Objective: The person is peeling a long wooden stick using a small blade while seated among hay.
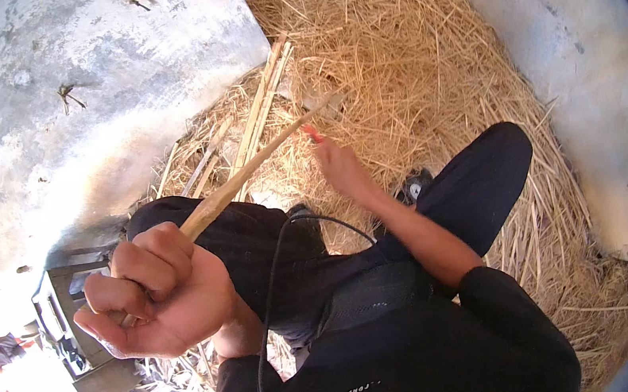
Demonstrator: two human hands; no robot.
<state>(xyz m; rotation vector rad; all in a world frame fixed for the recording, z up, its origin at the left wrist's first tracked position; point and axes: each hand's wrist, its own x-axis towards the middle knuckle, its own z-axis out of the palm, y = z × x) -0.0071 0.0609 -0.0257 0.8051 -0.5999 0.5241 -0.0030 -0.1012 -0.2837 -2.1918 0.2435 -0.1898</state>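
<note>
My left hand [172, 296] is raised close to the camera, its fingers curled round the near end of a long pale wooden stick [239, 176]. The stick slants away to the upper right and thins towards its far tip above the straw. Beside that far stretch is my right hand [340, 166], closed on a small red thing [312, 134]. Motion blurs the red thing, so its kind is unclear. Whether it touches the stick, I cannot tell. Several split wooden strips [263, 107] lie beyond my left knee.
Loose straw [405, 47] covers the floor ahead and to the right. Whitewashed walls [106, 89] stand on both sides. A dark cable [269, 290] runs over my lap. A grey boxy object [97, 367] stands at the left, near a bright opening.
</note>
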